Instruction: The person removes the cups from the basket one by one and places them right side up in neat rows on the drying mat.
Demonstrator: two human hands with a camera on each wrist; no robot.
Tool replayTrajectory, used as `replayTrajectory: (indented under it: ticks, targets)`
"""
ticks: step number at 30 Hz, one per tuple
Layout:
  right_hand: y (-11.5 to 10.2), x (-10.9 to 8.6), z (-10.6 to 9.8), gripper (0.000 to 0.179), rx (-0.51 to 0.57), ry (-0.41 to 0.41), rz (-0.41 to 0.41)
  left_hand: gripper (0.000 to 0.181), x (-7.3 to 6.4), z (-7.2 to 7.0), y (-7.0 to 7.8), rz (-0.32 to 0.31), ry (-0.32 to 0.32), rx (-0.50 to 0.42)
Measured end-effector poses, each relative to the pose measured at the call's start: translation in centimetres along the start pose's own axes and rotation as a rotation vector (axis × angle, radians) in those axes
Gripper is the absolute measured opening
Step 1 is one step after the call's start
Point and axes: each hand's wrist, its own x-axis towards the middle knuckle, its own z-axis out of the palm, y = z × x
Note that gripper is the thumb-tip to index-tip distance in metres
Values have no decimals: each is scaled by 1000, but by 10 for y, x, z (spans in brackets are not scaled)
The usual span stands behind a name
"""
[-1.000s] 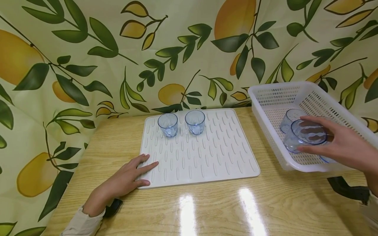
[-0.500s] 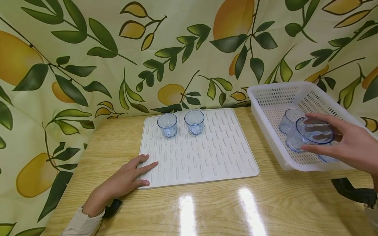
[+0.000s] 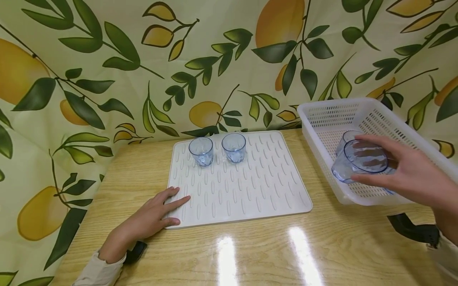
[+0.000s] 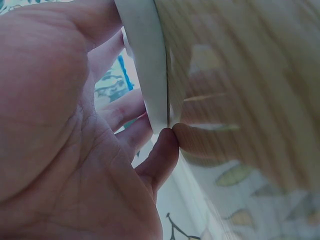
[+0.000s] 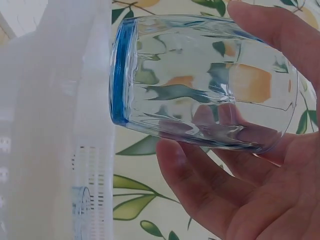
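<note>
Gripping a bluish clear glass (image 3: 358, 163) between thumb and curled fingers of the right hand (image 3: 409, 171), holding it over the white basket (image 3: 332, 114), near another glass (image 3: 342, 141) inside. Resting the left hand (image 3: 154, 214), fingers spread, on a near corner of the white ridged mat (image 3: 247, 186), well apart from two upright glasses (image 3: 201, 151) (image 3: 234, 149) there.

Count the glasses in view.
5: left glass and right glass on the mat, held glass in the right hand, far glass and mostly hidden glass in the basket. More may be hidden behind that hand.
</note>
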Motion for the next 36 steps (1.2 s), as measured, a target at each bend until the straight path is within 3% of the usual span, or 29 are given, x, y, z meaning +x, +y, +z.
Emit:
replayTrajectory:
  ticks: [13, 27, 33, 36]
  targets:
    - [-12, -1, 10, 92, 28, -1, -66, 65, 1, 0, 1, -20, -23, -14]
    - [-64, 11, 32, 92, 136, 24, -140, 62, 0, -2, 2, -7, 1, -23]
    - [-81, 18, 48, 89, 193, 40, -140, 61, 0, -1, 1, 26, 29, 9]
    - [-87, 23, 54, 87, 207, 24, -132, 62, 0, 0, 0, 13, 21, 4]
